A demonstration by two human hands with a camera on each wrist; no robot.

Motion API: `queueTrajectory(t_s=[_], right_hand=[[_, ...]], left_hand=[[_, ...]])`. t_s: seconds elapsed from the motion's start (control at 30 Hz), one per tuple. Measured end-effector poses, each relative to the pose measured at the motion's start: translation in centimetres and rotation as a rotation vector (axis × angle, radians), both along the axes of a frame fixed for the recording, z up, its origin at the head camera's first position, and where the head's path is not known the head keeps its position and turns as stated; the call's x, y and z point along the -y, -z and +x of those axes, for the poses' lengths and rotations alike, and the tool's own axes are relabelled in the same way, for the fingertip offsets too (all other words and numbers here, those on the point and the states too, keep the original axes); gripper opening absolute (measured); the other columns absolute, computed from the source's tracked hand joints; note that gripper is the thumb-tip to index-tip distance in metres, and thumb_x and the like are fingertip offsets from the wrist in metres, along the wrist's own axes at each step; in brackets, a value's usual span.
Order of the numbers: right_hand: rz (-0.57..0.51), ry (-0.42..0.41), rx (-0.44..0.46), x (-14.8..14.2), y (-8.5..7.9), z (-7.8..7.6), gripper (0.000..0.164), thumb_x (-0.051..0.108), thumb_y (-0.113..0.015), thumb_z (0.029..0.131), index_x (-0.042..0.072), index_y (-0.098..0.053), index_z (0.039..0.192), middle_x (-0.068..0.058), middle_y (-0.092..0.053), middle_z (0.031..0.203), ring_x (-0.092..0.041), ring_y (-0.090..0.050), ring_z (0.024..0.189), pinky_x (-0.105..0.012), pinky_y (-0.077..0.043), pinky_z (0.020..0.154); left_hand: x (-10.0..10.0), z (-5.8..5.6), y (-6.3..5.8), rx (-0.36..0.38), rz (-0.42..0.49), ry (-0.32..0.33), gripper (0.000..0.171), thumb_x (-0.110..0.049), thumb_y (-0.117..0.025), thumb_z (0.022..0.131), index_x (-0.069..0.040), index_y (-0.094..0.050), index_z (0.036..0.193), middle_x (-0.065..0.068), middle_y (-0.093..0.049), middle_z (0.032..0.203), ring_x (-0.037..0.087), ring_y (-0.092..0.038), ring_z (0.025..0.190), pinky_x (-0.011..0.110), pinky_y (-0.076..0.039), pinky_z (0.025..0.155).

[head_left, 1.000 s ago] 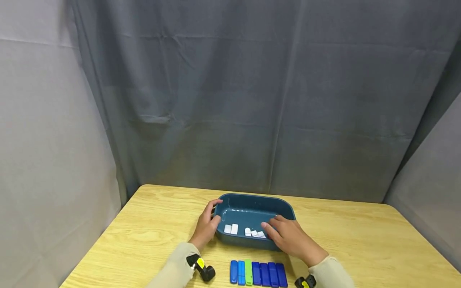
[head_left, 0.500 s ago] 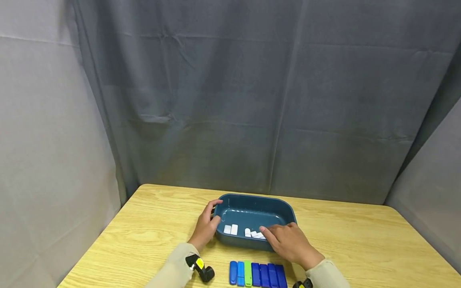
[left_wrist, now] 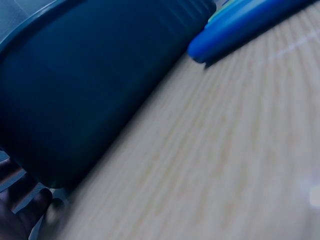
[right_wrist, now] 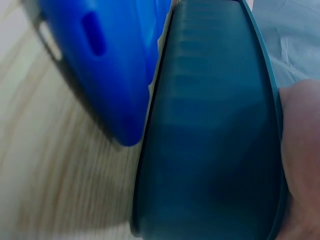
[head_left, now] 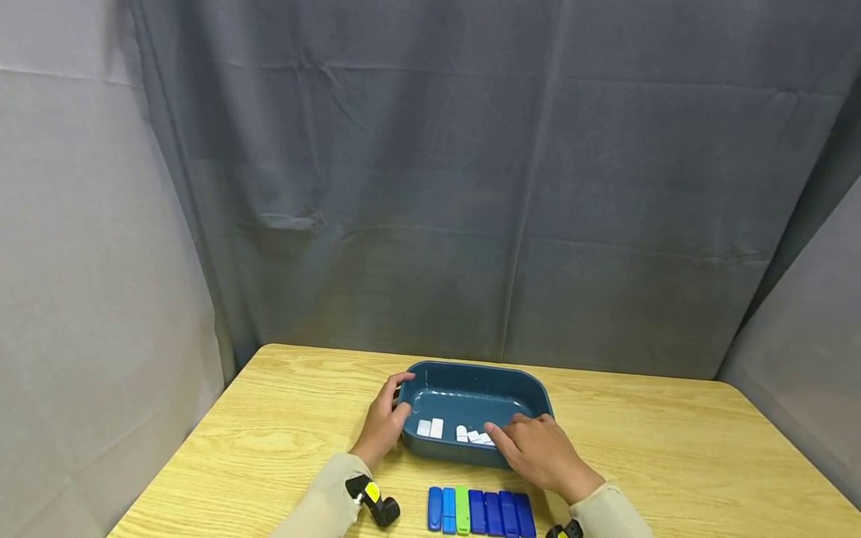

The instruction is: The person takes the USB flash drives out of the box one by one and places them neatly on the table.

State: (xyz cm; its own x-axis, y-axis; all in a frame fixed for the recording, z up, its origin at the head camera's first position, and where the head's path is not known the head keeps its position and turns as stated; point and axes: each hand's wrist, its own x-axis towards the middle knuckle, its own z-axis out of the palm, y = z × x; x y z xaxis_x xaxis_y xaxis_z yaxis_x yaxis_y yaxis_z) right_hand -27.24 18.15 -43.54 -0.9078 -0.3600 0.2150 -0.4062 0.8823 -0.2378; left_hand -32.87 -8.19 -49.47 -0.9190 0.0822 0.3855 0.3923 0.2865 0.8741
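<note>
A dark teal plastic tub (head_left: pixel 464 452) stands on the wooden table, with small white blocks (head_left: pixel 436 428) lying along its near side inside. My left hand (head_left: pixel 382 424) grips the tub's left end, the index fingertip over the rim and the thumb at the near corner; in the left wrist view its fingers (left_wrist: pixel 37 205) show beside that corner. Over the near right rim reaches my right hand (head_left: pixel 541 453), thumb pointing inward by the white blocks (head_left: pixel 483 438). Its other fingertips are hidden inside the tub, so I cannot tell whether they hold anything.
In front of the tub lies a row of flat plastic bars: several blue ones (head_left: pixel 494 514) and one lime green bar (head_left: pixel 463 511). Grey curtain (head_left: pixel 417 224) hangs behind the table (head_left: pixel 673 448), with pale cloth on both sides.
My right hand has shifted slightly left and toward me over the tub's near right rim, its fingers changing position. The left hand and the row of bars keep their places.
</note>
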Motion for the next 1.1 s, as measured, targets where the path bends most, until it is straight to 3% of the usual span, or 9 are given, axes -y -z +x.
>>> queueTrajectory(t_s=[0.13, 0.37, 0.6, 0.77, 0.93, 1.1], right_hand=[[0.009, -0.001, -0.012, -0.1, -0.1, 0.0, 0.056, 0.051, -0.038, 0.099, 0.021, -0.067, 0.063, 0.006, -0.065, 0.081, -0.013, -0.059, 0.083, -0.044, -0.043, 0.083], [-0.013, 0.002, 0.001, -0.1, -0.3, -0.1, 0.051, 0.047, -0.045, 0.098, 0.017, -0.07, 0.065, 0.001, -0.066, 0.084, -0.012, -0.058, 0.076, -0.043, -0.046, 0.079], [-0.102, -0.042, -0.048, -0.4, -0.3, -0.4, 0.045, 0.035, -0.056, 0.096, 0.022, -0.056, 0.053, 0.006, -0.058, 0.076, -0.008, -0.052, 0.07, -0.03, -0.043, 0.065], [-0.179, -0.038, -0.075, -0.6, -0.3, -0.5, 0.027, 0.032, -0.067, 0.089, 0.022, -0.064, 0.064, 0.008, -0.055, 0.076, -0.009, -0.049, 0.072, -0.026, -0.044, 0.061], [-0.253, 0.007, -0.031, -0.8, -0.5, -0.6, 0.016, 0.033, -0.075, 0.082, 0.022, -0.068, 0.073, 0.003, -0.057, 0.086, -0.011, -0.052, 0.071, -0.023, -0.047, 0.062], [-0.313, 0.049, 0.006, -0.8, -0.6, -0.7, 0.017, 0.03, -0.081, 0.076, 0.018, -0.07, 0.081, -0.002, -0.056, 0.096, -0.009, -0.056, 0.071, -0.021, -0.05, 0.064]], left_hand=[[0.0, 0.0, 0.0, 0.016, -0.002, 0.001, 0.053, -0.004, -0.047, 0.086, -0.016, -0.046, 0.137, 0.008, -0.041, 0.148, 0.034, -0.044, 0.128, 0.054, -0.036, 0.103], [-0.1, 0.2, -0.3, 0.036, 0.001, 0.004, 0.053, -0.005, -0.046, 0.086, -0.017, -0.045, 0.138, 0.006, -0.04, 0.148, 0.033, -0.044, 0.129, 0.053, -0.036, 0.104], [0.0, 0.2, -0.3, 0.018, 0.0, 0.009, 0.053, -0.004, -0.046, 0.086, -0.016, -0.046, 0.137, 0.007, -0.041, 0.147, 0.033, -0.044, 0.128, 0.054, -0.036, 0.103], [0.0, 0.2, -0.2, 0.005, -0.002, 0.007, 0.053, -0.003, -0.046, 0.086, -0.015, -0.046, 0.137, 0.007, -0.042, 0.147, 0.033, -0.045, 0.127, 0.055, -0.036, 0.102], [-0.1, 0.3, -0.4, 0.01, -0.002, 0.001, 0.053, -0.002, -0.047, 0.086, -0.013, -0.046, 0.138, 0.009, -0.041, 0.147, 0.033, -0.045, 0.127, 0.054, -0.036, 0.103], [-0.2, 1.5, -1.9, 0.027, 0.011, 0.016, 0.053, 0.002, -0.045, 0.086, -0.005, -0.044, 0.138, 0.017, -0.039, 0.148, 0.041, -0.042, 0.128, 0.058, -0.034, 0.104]])
